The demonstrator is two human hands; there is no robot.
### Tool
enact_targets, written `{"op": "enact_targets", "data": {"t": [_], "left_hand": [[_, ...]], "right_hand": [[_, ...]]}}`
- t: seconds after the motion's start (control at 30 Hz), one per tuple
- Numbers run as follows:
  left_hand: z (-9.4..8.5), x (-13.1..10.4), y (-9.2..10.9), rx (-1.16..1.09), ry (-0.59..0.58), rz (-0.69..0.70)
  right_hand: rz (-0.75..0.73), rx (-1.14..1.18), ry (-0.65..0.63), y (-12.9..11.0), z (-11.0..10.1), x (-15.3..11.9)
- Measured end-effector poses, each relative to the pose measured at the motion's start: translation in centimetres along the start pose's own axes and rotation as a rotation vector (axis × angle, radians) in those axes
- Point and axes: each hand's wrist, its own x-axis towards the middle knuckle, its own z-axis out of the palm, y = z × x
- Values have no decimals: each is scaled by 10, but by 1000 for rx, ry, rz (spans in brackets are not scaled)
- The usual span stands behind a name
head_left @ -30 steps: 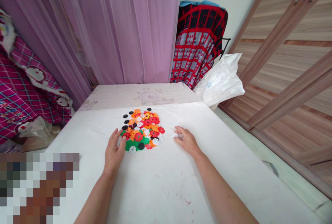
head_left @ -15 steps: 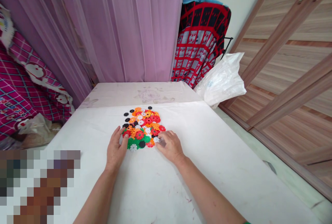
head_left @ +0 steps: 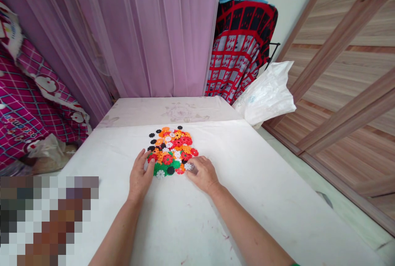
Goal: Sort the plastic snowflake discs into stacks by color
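A pile of flower-shaped plastic snowflake discs (head_left: 168,159) in red, orange, green, white and black lies on the white-covered table (head_left: 185,220). My left hand (head_left: 141,175) rests at the pile's left edge, thumb and fingers apart, with nothing gripped. On the opposite side, my right hand (head_left: 203,173) pinches a white snowflake disc (head_left: 188,167) between thumb and fingertips. Close to the front of the pile lie another white disc (head_left: 160,174), a black disc (head_left: 170,170) and green discs.
A flowered cloth (head_left: 179,112) covers the table's far end, before a purple curtain (head_left: 163,31). A white plastic bag (head_left: 268,93) stands by the far right corner. Pink checked fabric (head_left: 37,105) hangs at left; wooden wardrobe doors (head_left: 345,81) are at right. The lower left is pixelated.
The view has shifted slightly, moving the scene a little to the right. The white disc at my right fingertips has shifted very slightly; my left hand stays beside the pile.
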Motion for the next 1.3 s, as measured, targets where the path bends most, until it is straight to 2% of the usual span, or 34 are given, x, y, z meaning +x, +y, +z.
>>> {"op": "enact_targets", "data": {"t": [0.2,0.37,0.47,0.57,0.63,0.73,0.97,1.3], "left_hand": [[-1,-1,0,-1,-14,-20],[0,0,-2,-9,1,-6],[0,0,-3,-17,9,-5],[0,0,-1,-25,-1,-12],[-1,0,1,-26,-9,-18],[-2,-1,3,-27,-12,-33],[0,0,-1,-22,1,-22],[-1,-1,2,-25,-9,-41]], "right_hand": [[-13,-8,-23,0,2,-1],[11,39,70,2,-2,-1],[99,48,181,21,-14,-4],[269,45,260,50,-32,-8],[334,76,257,65,-41,-11],[348,107,216,74,-46,-15],[295,37,175,71,-34,-11],[286,-18,122,72,-34,-10]]}}
